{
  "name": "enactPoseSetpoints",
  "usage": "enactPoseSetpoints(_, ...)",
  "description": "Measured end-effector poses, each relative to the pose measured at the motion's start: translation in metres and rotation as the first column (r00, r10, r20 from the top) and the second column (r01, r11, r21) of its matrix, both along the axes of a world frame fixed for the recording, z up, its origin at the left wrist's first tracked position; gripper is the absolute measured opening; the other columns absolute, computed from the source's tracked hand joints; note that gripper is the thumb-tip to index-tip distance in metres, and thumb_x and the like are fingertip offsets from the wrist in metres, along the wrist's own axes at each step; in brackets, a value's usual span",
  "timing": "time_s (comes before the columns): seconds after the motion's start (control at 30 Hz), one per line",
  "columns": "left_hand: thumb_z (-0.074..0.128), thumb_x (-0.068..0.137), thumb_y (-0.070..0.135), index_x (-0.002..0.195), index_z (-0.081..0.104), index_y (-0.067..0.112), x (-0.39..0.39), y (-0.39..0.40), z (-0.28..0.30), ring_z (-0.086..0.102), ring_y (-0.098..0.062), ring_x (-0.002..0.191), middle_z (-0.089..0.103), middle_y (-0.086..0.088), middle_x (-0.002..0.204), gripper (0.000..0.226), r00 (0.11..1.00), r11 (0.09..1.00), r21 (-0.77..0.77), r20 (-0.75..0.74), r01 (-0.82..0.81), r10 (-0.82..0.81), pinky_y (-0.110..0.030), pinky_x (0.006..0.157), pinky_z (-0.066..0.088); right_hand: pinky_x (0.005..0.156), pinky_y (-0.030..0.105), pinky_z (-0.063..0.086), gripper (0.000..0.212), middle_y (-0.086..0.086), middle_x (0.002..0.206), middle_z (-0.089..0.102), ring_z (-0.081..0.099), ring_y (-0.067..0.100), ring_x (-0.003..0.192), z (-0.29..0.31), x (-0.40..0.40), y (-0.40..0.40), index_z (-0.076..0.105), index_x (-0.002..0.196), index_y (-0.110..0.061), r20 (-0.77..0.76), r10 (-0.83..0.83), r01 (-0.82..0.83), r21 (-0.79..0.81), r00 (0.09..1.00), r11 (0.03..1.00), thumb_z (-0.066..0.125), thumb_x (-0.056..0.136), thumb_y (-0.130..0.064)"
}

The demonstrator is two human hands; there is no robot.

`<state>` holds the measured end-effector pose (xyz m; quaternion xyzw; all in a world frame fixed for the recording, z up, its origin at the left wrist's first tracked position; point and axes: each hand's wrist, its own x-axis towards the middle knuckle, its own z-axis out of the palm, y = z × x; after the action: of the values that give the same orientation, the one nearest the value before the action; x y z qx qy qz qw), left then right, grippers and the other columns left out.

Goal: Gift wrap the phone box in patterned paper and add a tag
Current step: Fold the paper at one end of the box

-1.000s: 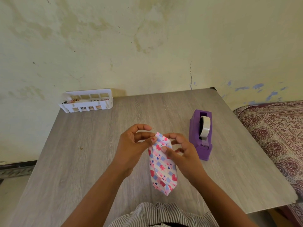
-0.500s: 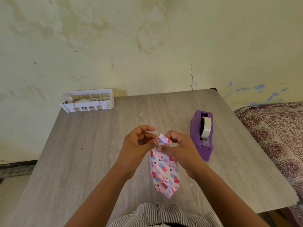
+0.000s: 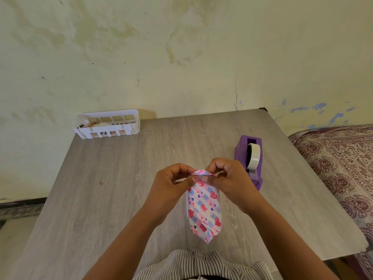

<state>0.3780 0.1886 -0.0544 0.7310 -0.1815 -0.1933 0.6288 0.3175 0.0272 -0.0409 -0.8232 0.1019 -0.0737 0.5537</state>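
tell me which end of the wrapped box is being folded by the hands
The far end, pinched by both hands beside the purple tape dispenser; the near end already tapers to a point.

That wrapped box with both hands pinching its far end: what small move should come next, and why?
Probably press the folded flap flat, then reach for the tape dispenser. Both the left hand and right hand pinch it, and no tape shows there.

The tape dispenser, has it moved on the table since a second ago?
No. The tape dispenser stands at the same spot beside the table's right edge.
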Motion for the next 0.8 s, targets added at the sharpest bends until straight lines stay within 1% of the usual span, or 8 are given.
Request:
enactPoseSetpoints(0.23, 0.062, 0.086, 0.016, 0.090, 0.068, 0.024, 0.000, -0.001, -0.001, 0.068, -0.008, 0.087, 0.071, 0.010, 0.089, 0.011, 0.998, 0.998, -0.012, 0.020, 0.062, -0.061, -0.019, 0.075, 0.053, 0.065, 0.012, 0.046, 0.026, -0.014, 0.068, 0.058, 0.059, 0.009, 0.075, -0.013, 0.003, -0.002, 0.058, 0.064, -0.028, 0.175, -0.018, 0.045, -0.151, 0.984, 0.987, 0.073, 0.080, -0.014)
enactPoseSetpoints(0.3, 0.062, 0.087, 0.014, 0.089, 0.070, 0.024, 0.002, -0.002, -0.001, 0.068, -0.010, 0.088, 0.072, 0.008, 0.090, 0.013, 0.998, 0.999, -0.012, 0.048, 0.046, -0.046, -0.023, 0.081, 0.054, 0.067, 0.010, 0.045, 0.019, -0.017, 0.070, 0.056, 0.057, 0.008, 0.078, -0.018, 0.002, -0.001, 0.059, 0.068, -0.024, 0.264, -0.009, 0.065, -0.205, 0.965, 0.977, 0.068, 0.082, -0.018)
enactPoseSetpoints(0.4, 0.062, 0.087, 0.010, 0.087, 0.071, 0.026, 0.004, -0.004, 0.000, 0.067, -0.006, 0.087, 0.072, 0.013, 0.087, 0.019, 0.994, 0.998, -0.008, 0.096, 0.054, -0.053, -0.019, 0.080, 0.052, 0.070, 0.010, 0.046, 0.015, -0.015, 0.077, 0.058, 0.059, 0.006, 0.081, -0.022, 0.001, -0.002, 0.061, 0.075, -0.021, 0.316, 0.017, 0.038, -0.168, 0.949, 0.985, 0.058, 0.082, -0.034)
enactPoseSetpoints(0.47, 0.062, 0.087, 0.008, 0.086, 0.070, 0.029, 0.005, -0.005, 0.000, 0.067, -0.003, 0.087, 0.072, 0.017, 0.086, 0.022, 0.989, 0.998, -0.009, 0.130, 0.066, -0.064, -0.015, 0.078, 0.051, 0.071, 0.012, 0.047, 0.018, -0.013, 0.082, 0.060, 0.060, 0.005, 0.083, -0.023, 0.000, -0.006, 0.062, 0.078, -0.022, 0.334, 0.043, 0.011, -0.157, 0.942, 0.988, 0.052, 0.084, -0.035)
enactPoseSetpoints(0.6, 0.061, 0.089, 0.009, 0.087, 0.068, 0.033, 0.007, -0.009, -0.005, 0.065, -0.001, 0.089, 0.070, 0.021, 0.088, 0.025, 0.975, 0.999, 0.024, 0.218, 0.046, -0.050, -0.014, 0.083, 0.049, 0.076, 0.006, 0.046, 0.025, -0.005, 0.089, 0.063, 0.058, 0.001, 0.089, -0.028, -0.002, -0.008, 0.067, 0.085, -0.011, 0.408, 0.072, 0.080, -0.343, 0.910, 0.936, 0.051, 0.087, -0.030)
enactPoseSetpoints(0.67, 0.059, 0.091, 0.015, 0.090, 0.064, 0.039, 0.006, -0.011, -0.010, 0.062, 0.005, 0.092, 0.067, 0.027, 0.089, 0.025, 0.941, 0.998, 0.067, 0.337, 0.002, -0.024, -0.009, 0.083, 0.046, 0.075, 0.005, 0.045, 0.026, 0.003, 0.087, 0.064, 0.056, 0.003, 0.086, -0.031, 0.001, -0.006, 0.067, 0.084, -0.007, 0.450, 0.051, 0.148, -0.394, 0.892, 0.907, 0.049, 0.089, -0.025)
enactPoseSetpoints(0.73, 0.055, 0.093, 0.026, 0.099, 0.059, 0.041, 0.006, -0.008, -0.015, 0.056, 0.012, 0.100, 0.060, 0.034, 0.099, 0.017, 0.846, 0.993, 0.115, 0.532, -0.032, -0.034, -0.006, 0.086, 0.042, 0.072, 0.007, 0.045, 0.026, 0.007, 0.086, 0.064, 0.057, 0.006, 0.082, -0.033, 0.006, -0.005, 0.068, 0.083, -0.005, 0.486, 0.024, 0.195, -0.396, 0.874, 0.897, 0.047, 0.089, -0.020)
enactPoseSetpoints(0.8, 0.050, 0.092, 0.044, 0.119, 0.054, 0.038, 0.009, 0.001, -0.022, 0.046, 0.011, 0.116, 0.050, 0.031, 0.122, 0.028, 0.712, 0.971, 0.239, 0.686, -0.021, -0.153, -0.018, 0.098, 0.037, 0.072, 0.008, 0.045, 0.027, 0.008, 0.086, 0.064, 0.058, 0.007, 0.081, -0.034, 0.008, -0.007, 0.068, 0.083, -0.004, 0.495, 0.015, 0.211, -0.398, 0.869, 0.893, 0.046, 0.089, -0.019)
